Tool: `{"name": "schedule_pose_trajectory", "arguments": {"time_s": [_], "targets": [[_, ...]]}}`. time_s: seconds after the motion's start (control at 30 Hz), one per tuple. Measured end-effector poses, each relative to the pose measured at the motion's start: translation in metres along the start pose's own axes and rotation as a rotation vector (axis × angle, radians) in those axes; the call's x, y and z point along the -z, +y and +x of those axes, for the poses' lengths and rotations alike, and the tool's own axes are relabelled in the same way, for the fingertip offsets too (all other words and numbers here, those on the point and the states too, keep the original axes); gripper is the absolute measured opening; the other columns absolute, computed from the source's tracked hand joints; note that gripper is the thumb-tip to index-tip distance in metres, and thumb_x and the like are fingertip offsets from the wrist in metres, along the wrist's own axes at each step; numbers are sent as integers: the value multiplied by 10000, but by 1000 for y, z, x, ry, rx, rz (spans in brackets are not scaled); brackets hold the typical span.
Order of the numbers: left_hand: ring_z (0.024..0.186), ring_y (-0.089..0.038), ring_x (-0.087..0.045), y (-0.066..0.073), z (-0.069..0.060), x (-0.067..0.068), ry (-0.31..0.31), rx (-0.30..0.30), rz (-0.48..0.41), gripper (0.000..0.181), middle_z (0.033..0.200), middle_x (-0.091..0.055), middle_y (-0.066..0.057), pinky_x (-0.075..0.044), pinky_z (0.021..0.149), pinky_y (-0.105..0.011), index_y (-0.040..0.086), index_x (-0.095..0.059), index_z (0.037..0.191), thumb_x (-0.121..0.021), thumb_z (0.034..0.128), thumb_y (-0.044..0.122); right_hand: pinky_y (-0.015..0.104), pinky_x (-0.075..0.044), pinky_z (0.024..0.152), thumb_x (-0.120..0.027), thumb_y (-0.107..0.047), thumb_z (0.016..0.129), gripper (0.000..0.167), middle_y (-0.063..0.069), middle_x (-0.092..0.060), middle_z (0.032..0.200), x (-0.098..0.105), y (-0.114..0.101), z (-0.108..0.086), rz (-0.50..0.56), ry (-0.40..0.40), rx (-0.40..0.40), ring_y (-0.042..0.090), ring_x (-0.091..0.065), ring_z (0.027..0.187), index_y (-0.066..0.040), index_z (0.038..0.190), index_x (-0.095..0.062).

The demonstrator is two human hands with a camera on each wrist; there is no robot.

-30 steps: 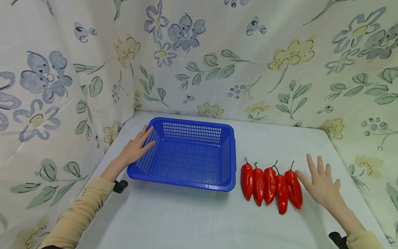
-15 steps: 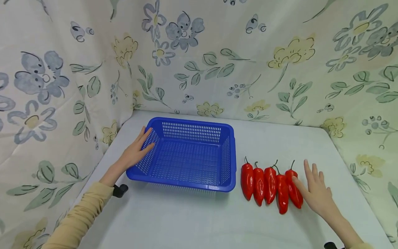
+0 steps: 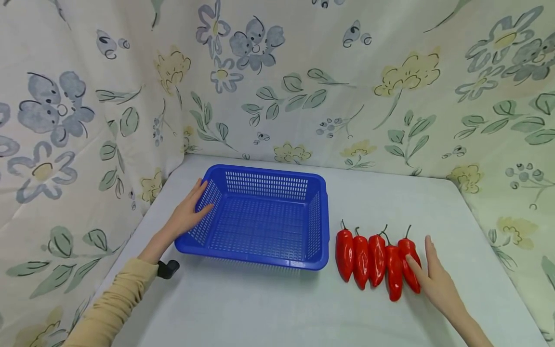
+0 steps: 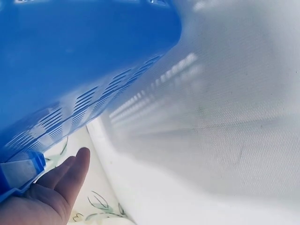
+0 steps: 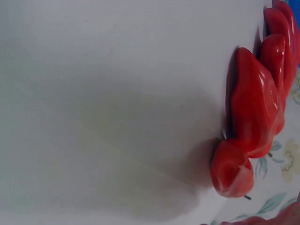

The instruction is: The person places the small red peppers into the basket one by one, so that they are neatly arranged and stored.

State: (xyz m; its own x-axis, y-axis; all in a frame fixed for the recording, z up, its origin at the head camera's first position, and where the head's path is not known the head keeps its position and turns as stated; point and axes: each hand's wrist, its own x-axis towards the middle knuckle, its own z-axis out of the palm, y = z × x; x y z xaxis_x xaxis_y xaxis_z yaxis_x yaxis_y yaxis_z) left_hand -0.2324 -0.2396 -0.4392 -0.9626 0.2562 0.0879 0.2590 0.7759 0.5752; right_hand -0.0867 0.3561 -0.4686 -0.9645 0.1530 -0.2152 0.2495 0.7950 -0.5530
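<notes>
Slanting in from the lower left, the left hand [image 3: 183,218] is held at the left side of the blue basket [image 3: 256,259], fingers extended and thumb spread over the rim; whether the rim is pressed cannot be told. From the lower right, the right hand [image 3: 439,285] is turned on edge, thumb parted from straight fingers and seen over the rightmost of five red peppers [image 3: 376,255], contact unclear. The peppers are lined up right of the basket.

White table [image 3: 243,308], far corners rounded. From where I stand, pale cloth [image 3: 303,29] hangs behind it and along both sides, softly creased at left. Print: blue flowers [image 3: 256,46], yellow blossoms [image 3: 409,74], green leaves [image 3: 316,99], dark linework.
</notes>
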Motion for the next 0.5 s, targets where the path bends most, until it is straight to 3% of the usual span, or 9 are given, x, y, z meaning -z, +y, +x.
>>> {"name": "schedule_pose_trajectory", "arguments": {"time_s": [0.1,0.2,0.5], "targets": [[1436,-438,-142,-1,-1,0,8,-10,-9,731,1598,-41,-172,-197,1116,-638,46,-151,1518,-550,938,244,667,-394,872,-378,-522,959,883,378,-29,1496,-4,1,0,12,2,-40,620,-206,1289,-106,1473,208],[1438,-432,-142,-2,-1,0,12,-17,-23,727,1597,-49,-175,-195,1123,-626,25,-154,1513,-557,929,186,621,-412,886,-377,-508,962,867,394,-92,1481,-8,2,0,33,5,-64,617,-261,1266,-104,1479,190],[1440,-420,-150,-3,0,0,24,-16,-56,712,1596,-74,-170,-196,1130,-610,10,-170,1506,-533,895,50,604,-348,979,-346,-481,977,795,313,-51,1528,-18,8,3,109,14,-154,541,-182,1361,-115,1496,133]]}}
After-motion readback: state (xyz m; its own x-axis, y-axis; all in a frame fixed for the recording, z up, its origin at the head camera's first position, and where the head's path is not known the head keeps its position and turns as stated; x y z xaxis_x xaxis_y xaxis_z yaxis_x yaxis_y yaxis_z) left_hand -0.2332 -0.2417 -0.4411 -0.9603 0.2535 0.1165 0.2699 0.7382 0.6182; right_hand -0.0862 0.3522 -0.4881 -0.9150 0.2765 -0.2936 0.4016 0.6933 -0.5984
